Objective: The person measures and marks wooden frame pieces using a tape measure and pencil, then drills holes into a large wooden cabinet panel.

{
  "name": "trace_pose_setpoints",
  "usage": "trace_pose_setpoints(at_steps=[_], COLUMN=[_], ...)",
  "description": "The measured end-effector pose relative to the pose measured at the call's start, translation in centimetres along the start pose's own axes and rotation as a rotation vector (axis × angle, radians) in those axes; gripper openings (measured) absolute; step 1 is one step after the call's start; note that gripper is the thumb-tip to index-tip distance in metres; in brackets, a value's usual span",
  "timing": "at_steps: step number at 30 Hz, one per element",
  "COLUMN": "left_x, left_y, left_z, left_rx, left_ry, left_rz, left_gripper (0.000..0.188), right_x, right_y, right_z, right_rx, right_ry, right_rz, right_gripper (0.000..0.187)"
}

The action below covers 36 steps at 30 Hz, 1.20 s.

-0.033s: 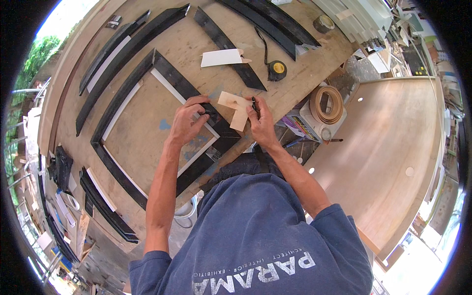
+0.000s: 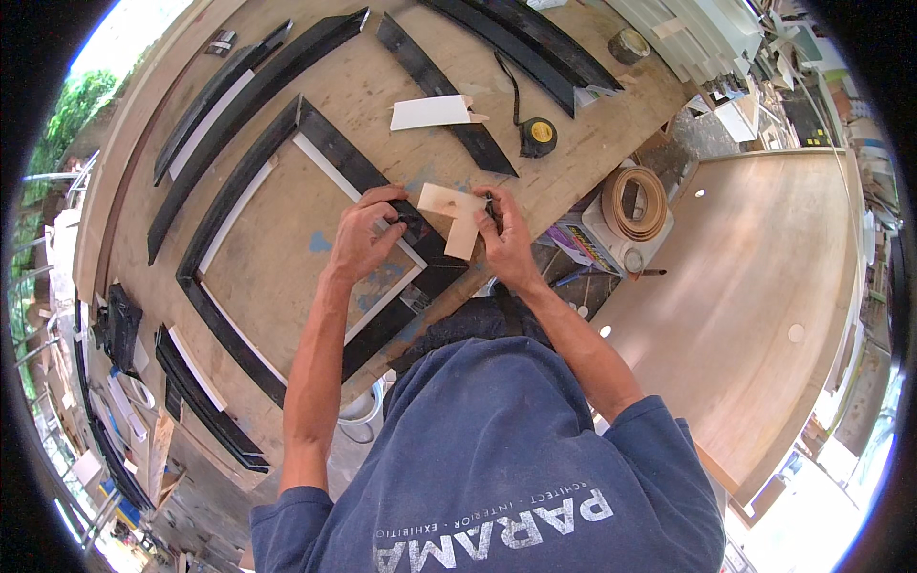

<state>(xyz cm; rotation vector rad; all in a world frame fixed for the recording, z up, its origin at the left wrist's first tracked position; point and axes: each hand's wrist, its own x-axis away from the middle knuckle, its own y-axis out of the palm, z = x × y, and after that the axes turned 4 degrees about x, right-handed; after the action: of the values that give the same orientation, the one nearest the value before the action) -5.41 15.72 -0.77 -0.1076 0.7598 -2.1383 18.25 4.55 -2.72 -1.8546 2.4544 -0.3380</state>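
1. Now the left hand (image 2: 361, 237) is at the black frame (image 2: 339, 158), its fingers bent over one side. I cannot tell if it pinches anything.
2. The right hand (image 2: 506, 239) has its thumb and fingers bent close, pinching a small dark stick (image 2: 491, 204).
3. The bent piece of pale wood (image 2: 453, 202) is between the two hands – one end is at the right hand's fingertips. I cannot tell if it lies flat or is held up.
4. The frame lies on the big wooden table (image 2: 306, 205), with white strips along its inside edges.
5. Farther up, a white block (image 2: 430, 112) sits across a black strip (image 2: 468, 129) – a black and yellow tape measure (image 2: 539, 137) is near.
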Motion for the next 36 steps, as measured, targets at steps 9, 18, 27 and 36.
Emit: trace_pose_setpoints(at_steps=[9,18,27,36], left_x=[0.4,1.0,1.3,2.4], left_y=[1.2,1.4,2.0,1.6], left_z=[0.7,0.1,0.0,0.7], left_rx=[0.335,0.219,0.476,0.05], left_ry=[-0.128,-0.112,-0.193,0.0], left_rz=[0.134,0.158,0.261,0.383], left_gripper=[0.038,0.019,0.019,0.026], right_x=[0.8,0.8,0.5,0.2], right_y=[0.2,0.0,-0.3,-0.1], right_z=[-0.1,1.3,-0.1,-0.5], right_rx=[-0.006,-0.043,0.065,0.107], right_ry=[-0.019,-0.016,-0.006,-0.071], right_rz=[-0.257,-0.271,-0.281,-0.275], right_gripper=[0.033,0.037,0.037,0.038])
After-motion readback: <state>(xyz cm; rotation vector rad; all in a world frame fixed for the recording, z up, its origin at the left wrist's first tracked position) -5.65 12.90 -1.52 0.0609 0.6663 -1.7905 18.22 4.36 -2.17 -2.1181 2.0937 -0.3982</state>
